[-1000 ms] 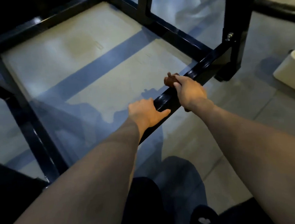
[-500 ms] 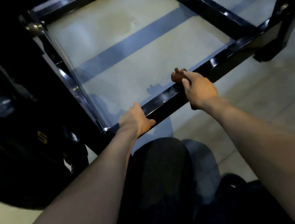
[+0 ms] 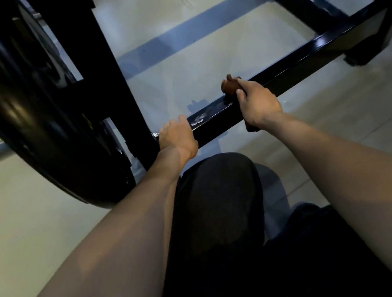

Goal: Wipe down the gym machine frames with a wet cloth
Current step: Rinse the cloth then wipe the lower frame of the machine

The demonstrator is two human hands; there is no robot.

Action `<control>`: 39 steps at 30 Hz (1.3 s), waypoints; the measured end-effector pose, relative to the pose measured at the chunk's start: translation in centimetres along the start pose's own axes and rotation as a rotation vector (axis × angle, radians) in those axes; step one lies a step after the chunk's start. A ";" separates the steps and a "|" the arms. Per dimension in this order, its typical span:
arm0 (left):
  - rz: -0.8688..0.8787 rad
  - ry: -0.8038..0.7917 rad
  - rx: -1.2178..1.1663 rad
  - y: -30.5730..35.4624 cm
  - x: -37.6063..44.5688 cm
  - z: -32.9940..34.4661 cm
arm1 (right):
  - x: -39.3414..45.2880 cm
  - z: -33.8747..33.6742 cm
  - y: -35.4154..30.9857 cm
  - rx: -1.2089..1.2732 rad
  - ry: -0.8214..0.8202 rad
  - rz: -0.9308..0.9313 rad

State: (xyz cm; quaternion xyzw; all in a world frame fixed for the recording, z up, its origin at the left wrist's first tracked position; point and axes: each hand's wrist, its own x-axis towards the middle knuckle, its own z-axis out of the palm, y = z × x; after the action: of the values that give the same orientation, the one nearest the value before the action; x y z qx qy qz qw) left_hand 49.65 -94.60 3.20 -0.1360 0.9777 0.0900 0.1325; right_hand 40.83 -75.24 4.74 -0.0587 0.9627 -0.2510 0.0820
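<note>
Reddish-brown wet cloth (image 3: 231,87), bunched on the low glossy black steel frame bar (image 3: 285,70), was mid-wipe under the right hand (image 3: 258,104).

The cloth sat at about one o'clock from the view's centre, wrapped over the top of the bar, with the right hand's fingers clenched around it and a dark end of it seeming to hang below the wrist on the near side. The left hand (image 3: 177,135), at roughly eleven o'clock of the person's dark-trousered knee (image 3: 219,193), gripped the same bar near its joint with the black upright post (image 3: 115,84), fingers curled over the top edge. Pale smears showed on the bar between the two hands. The step in hand looked like wiping along this bar; the next move would likely call for sliding the cloth toward seven o'clock, across the smears, and probably shifting the left hand clear.
</note>
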 end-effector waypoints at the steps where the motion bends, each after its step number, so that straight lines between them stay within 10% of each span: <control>1: -0.014 0.005 -0.023 0.1 0.0 0.2 | 0.1 0.0 -0.4 -0.011 -0.011 0.009; 8: -0.104 0.596 -0.831 1.1 -6.6 0.6 | -0.8 1.2 -4.1 -0.124 -0.134 -0.026; 13: -0.847 0.508 -1.203 -1.6 -10.4 4.2 | -1.7 1.5 -5.5 -0.128 -0.145 0.046; 24: -0.688 0.404 -0.870 -3.9 -7.8 6.0 | -5.7 5.0 -7.5 -0.179 -0.269 -0.249; 29: -0.651 0.400 -0.770 -4.3 -8.2 6.1 | -3.6 3.4 -5.8 -0.235 -0.100 0.033; 36: -0.628 0.432 -0.697 -4.7 -8.0 6.1 | -8.2 6.7 -9.1 -0.253 -0.183 -0.413; 39: -0.639 0.433 -0.695 -4.5 -8.1 6.0 | -4.6 4.3 -5.4 -0.249 -0.056 -0.152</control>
State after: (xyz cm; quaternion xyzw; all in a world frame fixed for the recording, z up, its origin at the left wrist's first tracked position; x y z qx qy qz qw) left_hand 59.88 -95.64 -0.88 -0.4791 0.8047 0.3344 -0.1050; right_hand 46.56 -81.29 4.31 -0.1481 0.9766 -0.1333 0.0815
